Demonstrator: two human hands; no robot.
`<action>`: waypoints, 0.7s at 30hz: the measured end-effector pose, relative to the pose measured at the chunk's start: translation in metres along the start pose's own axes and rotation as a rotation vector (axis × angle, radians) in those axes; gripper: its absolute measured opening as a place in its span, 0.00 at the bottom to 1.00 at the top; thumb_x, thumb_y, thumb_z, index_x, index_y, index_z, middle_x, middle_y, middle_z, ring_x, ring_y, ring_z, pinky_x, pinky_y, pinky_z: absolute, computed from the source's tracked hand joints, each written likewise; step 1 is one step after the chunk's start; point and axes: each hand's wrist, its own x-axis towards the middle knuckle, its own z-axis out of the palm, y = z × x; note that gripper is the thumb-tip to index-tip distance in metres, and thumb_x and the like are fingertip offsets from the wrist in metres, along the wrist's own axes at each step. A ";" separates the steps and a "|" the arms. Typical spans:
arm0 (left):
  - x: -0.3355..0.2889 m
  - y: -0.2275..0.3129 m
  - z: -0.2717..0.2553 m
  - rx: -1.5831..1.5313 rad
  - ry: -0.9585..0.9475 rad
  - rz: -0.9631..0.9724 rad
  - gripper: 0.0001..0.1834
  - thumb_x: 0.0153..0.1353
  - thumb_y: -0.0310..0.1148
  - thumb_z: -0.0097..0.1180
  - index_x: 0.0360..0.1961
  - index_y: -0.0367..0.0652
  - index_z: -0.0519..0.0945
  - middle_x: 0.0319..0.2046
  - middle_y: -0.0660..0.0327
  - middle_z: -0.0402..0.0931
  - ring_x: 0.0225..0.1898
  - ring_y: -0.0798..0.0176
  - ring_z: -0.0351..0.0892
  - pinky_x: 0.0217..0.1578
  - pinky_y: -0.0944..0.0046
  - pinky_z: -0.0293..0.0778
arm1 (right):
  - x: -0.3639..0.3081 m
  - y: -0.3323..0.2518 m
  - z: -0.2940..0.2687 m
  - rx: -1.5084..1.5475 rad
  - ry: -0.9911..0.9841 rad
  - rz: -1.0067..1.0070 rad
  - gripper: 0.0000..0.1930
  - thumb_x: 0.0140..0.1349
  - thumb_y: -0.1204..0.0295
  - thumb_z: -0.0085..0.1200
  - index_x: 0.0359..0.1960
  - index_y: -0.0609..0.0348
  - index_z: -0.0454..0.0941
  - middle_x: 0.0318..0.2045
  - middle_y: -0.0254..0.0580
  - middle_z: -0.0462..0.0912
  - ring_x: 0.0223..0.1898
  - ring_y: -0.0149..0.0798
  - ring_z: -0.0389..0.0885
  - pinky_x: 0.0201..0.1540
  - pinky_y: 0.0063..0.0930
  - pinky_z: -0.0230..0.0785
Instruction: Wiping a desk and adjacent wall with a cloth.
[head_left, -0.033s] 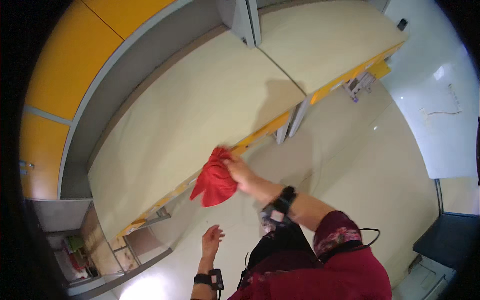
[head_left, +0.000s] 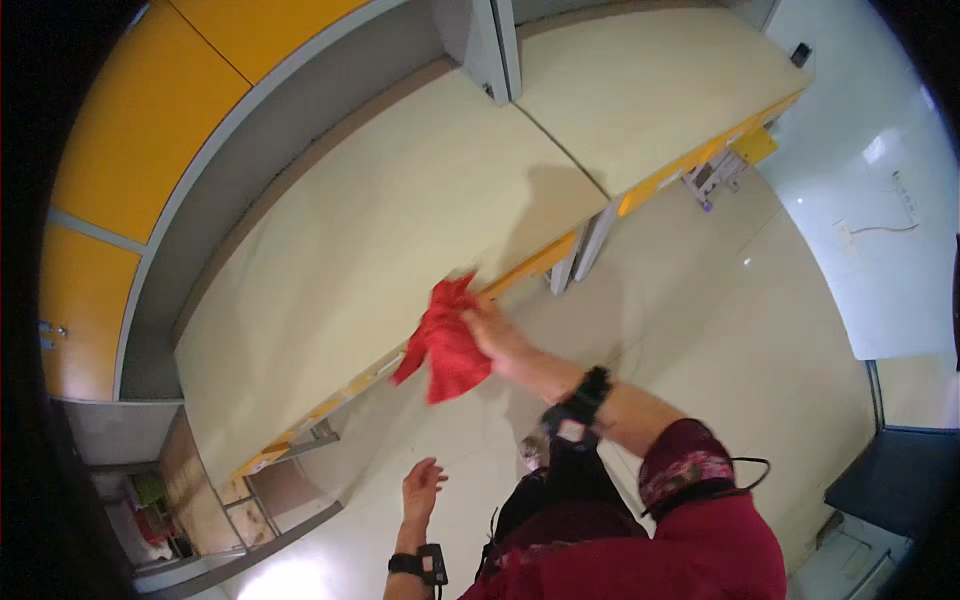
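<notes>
A crumpled red cloth [head_left: 455,355] hangs from my right hand [head_left: 492,338], whose fingers are closed on it. The cloth is over the front edge of a cream desktop [head_left: 370,220], with its loose ends drooping past that edge. Motion blurs the hand and the cloth a little, and I cannot tell whether the cloth touches the desk. Lower down, over the floor, my left hand [head_left: 422,490] is apart from everything, fingers loosely bent and holding nothing. Dark devices are strapped on both wrists.
Yellow cabinet doors [head_left: 170,120] rise behind the desk. A grey divider [head_left: 500,50] separates it from a second desktop [head_left: 650,100]. At the right are a white wall [head_left: 850,200] with a power strip [head_left: 905,200] and a dark seat [head_left: 885,480]. Open shelves [head_left: 150,510] stand lower left.
My right hand and the red cloth have shifted slightly to the right, and the cloth's folds have changed shape. My left hand has barely moved.
</notes>
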 end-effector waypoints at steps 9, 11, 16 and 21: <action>0.007 0.004 0.017 -0.145 0.043 -0.092 0.13 0.56 0.29 0.45 0.43 0.40 0.70 0.33 0.57 0.75 0.31 0.64 0.77 0.27 0.69 0.71 | 0.074 -0.123 -0.114 -1.759 0.672 -0.671 0.10 0.48 0.69 0.47 0.33 0.57 0.70 0.32 0.45 0.73 0.35 0.43 0.73 0.35 0.38 0.66; 0.008 0.016 0.024 -0.134 0.066 -0.114 0.13 0.56 0.29 0.44 0.43 0.40 0.70 0.33 0.57 0.75 0.31 0.64 0.77 0.27 0.69 0.71 | 0.078 -0.076 -0.041 -1.882 0.333 -0.534 0.09 0.50 0.68 0.44 0.31 0.55 0.71 0.31 0.43 0.74 0.34 0.41 0.74 0.34 0.39 0.66; 0.045 0.072 0.043 0.061 -0.141 0.079 0.13 0.56 0.30 0.46 0.44 0.42 0.70 0.32 0.59 0.75 0.31 0.65 0.77 0.27 0.70 0.70 | 0.083 -0.035 -0.011 -1.720 -0.209 -1.289 0.09 0.53 0.65 0.40 0.33 0.49 0.71 0.37 0.40 0.73 0.41 0.42 0.70 0.40 0.44 0.62; 0.045 0.090 0.033 0.042 -0.101 0.103 0.14 0.56 0.32 0.47 0.44 0.42 0.70 0.33 0.59 0.75 0.31 0.66 0.77 0.27 0.70 0.71 | 0.117 -0.156 -0.141 -1.840 0.143 -1.148 0.07 0.49 0.67 0.43 0.28 0.52 0.71 0.32 0.42 0.72 0.39 0.45 0.68 0.38 0.42 0.61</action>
